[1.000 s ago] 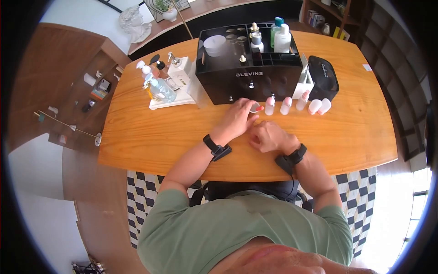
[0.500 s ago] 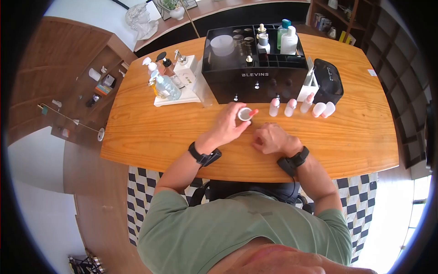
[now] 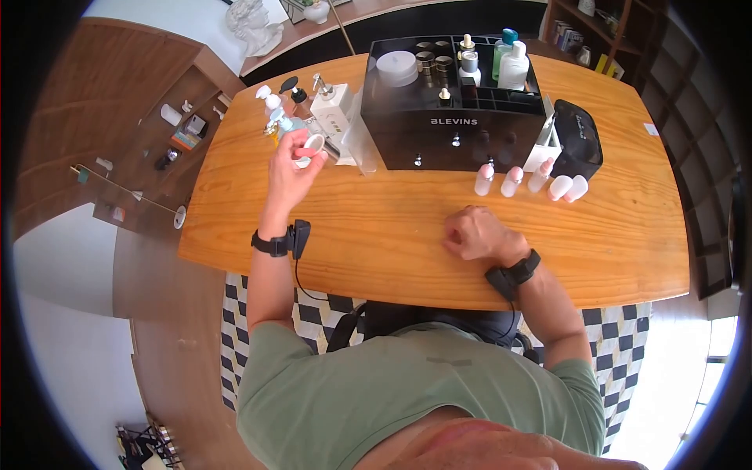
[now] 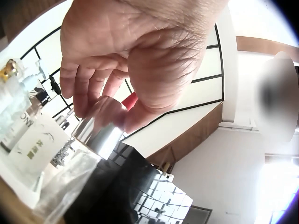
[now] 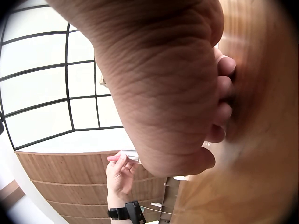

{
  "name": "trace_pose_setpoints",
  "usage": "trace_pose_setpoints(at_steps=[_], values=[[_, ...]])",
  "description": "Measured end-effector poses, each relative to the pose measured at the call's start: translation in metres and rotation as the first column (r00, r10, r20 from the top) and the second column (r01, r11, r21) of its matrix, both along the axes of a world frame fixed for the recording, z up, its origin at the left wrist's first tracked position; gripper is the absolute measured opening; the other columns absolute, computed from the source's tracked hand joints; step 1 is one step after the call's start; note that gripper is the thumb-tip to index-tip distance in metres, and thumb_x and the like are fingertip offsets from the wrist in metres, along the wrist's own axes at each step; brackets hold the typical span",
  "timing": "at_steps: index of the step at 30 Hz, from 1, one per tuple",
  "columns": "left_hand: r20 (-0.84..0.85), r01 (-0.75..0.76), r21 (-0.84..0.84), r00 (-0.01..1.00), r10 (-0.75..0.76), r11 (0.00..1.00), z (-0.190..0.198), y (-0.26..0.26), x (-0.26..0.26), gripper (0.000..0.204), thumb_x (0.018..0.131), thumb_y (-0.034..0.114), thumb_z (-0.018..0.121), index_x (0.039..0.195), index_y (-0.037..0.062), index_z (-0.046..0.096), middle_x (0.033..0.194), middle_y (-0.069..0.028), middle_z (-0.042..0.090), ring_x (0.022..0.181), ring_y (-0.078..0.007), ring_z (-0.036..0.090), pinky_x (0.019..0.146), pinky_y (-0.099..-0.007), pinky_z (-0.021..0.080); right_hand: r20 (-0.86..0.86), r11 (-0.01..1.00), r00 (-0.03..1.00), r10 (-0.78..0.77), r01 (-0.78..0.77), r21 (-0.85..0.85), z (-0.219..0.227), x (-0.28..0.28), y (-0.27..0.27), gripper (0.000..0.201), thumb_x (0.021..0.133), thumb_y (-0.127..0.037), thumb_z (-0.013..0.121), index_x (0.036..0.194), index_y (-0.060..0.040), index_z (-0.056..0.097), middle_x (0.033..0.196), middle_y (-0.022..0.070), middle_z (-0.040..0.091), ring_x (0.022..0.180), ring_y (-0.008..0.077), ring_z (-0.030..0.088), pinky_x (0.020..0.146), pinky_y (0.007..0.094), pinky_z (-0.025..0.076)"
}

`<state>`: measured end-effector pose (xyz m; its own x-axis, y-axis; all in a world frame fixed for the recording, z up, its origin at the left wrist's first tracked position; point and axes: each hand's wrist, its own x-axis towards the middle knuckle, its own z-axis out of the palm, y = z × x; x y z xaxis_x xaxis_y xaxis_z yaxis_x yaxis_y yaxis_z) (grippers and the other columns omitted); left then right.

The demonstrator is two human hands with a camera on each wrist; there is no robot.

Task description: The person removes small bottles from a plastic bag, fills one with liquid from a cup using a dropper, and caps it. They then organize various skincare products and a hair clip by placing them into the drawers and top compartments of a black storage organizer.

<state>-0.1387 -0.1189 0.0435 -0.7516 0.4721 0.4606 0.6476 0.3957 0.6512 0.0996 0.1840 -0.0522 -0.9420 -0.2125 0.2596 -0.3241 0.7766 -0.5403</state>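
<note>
My left hand (image 3: 291,174) is raised at the left of the table, beside the pump bottles. Its thumb and fingers pinch a shiny silver cylinder (image 4: 99,130) with a white, ring-like rim at one end, held tilted. A small red piece (image 4: 130,100) shows by the thumb in the left wrist view; its kind is unclear. A white pump dispenser (image 3: 330,108) and a light-blue pump bottle (image 3: 288,124) stand just beyond this hand. My right hand (image 3: 479,233) rests on the tabletop with its fingers loosely curled and holds nothing.
A black BLEVINS organizer (image 3: 454,141) with bottles and jars on top stands at the back of the wooden table (image 3: 376,243). Several small pink-and-white bottles (image 3: 484,182) line up before it. A black box (image 3: 578,139) is at its right.
My left hand has carried the silver cylinder from the front of the organizer leftward to the pump bottles. The right hand has stayed resting on the table.
</note>
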Motion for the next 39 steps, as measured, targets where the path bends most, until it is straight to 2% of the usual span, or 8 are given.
trace_pose_setpoints(at_steps=[7,13,16,29,31,35,37,39], values=[[-0.014,-0.113,-0.018,0.994,0.113,0.993,-0.025,-0.002,-0.055,0.06,0.083,0.022,0.087,0.131,-0.0013,0.06,0.113,-0.0143,0.072,0.096,-0.0195,0.07,0.078,-0.0318,0.055,0.025,1.0,1.0,-0.013,0.013,0.009,0.004,0.001,0.001,0.018,0.077,-0.019,0.071,0.069,-0.0039,0.065,0.07,0.0163,0.068,0.072,0.0386,0.069,0.068,0.046,0.056],[0.062,-0.086,-0.027,0.994,0.087,0.996,-0.041,0.008,-0.079,0.06,0.081,0.023,0.088,0.128,-0.0028,0.061,0.112,-0.0152,0.072,0.097,-0.0221,0.071,0.084,-0.0351,0.057,0.032,1.0,0.999,-0.018,0.017,0.024,0.002,0.001,0.001,0.019,0.077,-0.02,0.071,0.07,-0.0036,0.066,0.071,0.0168,0.069,0.073,0.039,0.069,0.069,0.0461,0.057],[-0.008,-0.137,-0.118,0.99,0.137,0.983,-0.051,0.014,-0.088,0.06,0.08,0.024,0.088,0.127,-0.0027,0.061,0.11,-0.0169,0.073,0.098,-0.025,0.072,0.086,-0.0372,0.057,0.03,1.0,0.999,-0.02,0.019,0.024,0.003,0.002,0.0,0.019,0.077,-0.021,0.071,0.071,-0.0036,0.066,0.072,0.0169,0.069,0.072,0.0391,0.069,0.07,0.0461,0.057],[-0.024,-0.203,-0.177,0.979,0.202,0.963,-0.087,0.031,-0.105,0.059,0.075,0.025,0.091,0.118,-0.0036,0.064,0.103,-0.0188,0.074,0.094,-0.0289,0.074,0.084,-0.038,0.058,0.053,1.0,0.998,-0.013,0.011,0.02,0.004,0.001,0.001,0.02,0.078,-0.021,0.072,0.071,-0.0037,0.066,0.071,0.0165,0.069,0.072,0.0388,0.069,0.069,0.046,0.057],[-0.005,-0.214,-0.195,0.976,0.217,0.957,-0.084,0.034,-0.099,0.052,0.075,0.016,0.086,0.119,-0.0029,0.065,0.105,-0.0183,0.074,0.094,-0.0269,0.074,0.085,-0.0372,0.058,0.05,1.0,0.999,-0.01,0.009,0.022,0.004,0.0,0.001,0.021,0.079,-0.021,0.072,0.071,-0.0036,0.066,0.07,0.0164,0.069,0.072,0.0387,0.069,0.069,0.046,0.057],[-0.001,-0.224,-0.217,0.973,0.229,0.95,-0.085,0.036,-0.097,0.051,0.075,0.015,0.085,0.118,-0.0034,0.065,0.105,-0.0195,0.074,0.095,-0.0286,0.074,0.085,-0.0375,0.058,0.045,1.0,0.999,-0.008,0.007,0.028,0.004,0.001,0.0,0.021,0.079,-0.022,0.073,0.071,-0.0035,0.065,0.07,0.016,0.069,0.071,0.0385,0.069,0.068,0.046,0.056],[-0.038,-0.223,-0.202,0.975,0.22,0.954,-0.092,0.035,-0.101,0.057,0.073,0.024,0.088,0.118,-0.0034,0.065,0.102,-0.0199,0.075,0.094,-0.0319,0.073,0.084,-0.0389,0.057,0.042,1.0,0.999,-0.007,0.006,0.029,0.004,0.0,0.0,0.021,0.079,-0.022,0.073,0.071,-0.0034,0.065,0.07,0.0159,0.069,0.071,0.0383,0.069,0.068,0.0459,0.056],[-0.033,-0.216,-0.197,0.976,0.214,0.956,-0.097,0.035,-0.103,0.058,0.073,0.024,0.088,0.118,-0.0031,0.065,0.103,-0.0205,0.074,0.095,-0.0328,0.073,0.085,-0.0392,0.057,0.038,1.0,0.999,-0.007,0.006,0.03,0.004,0.0,0.001,0.021,0.079,-0.022,0.073,0.071,-0.0034,0.065,0.07,0.0157,0.069,0.071,0.0382,0.069,0.069,0.0458,0.056]])
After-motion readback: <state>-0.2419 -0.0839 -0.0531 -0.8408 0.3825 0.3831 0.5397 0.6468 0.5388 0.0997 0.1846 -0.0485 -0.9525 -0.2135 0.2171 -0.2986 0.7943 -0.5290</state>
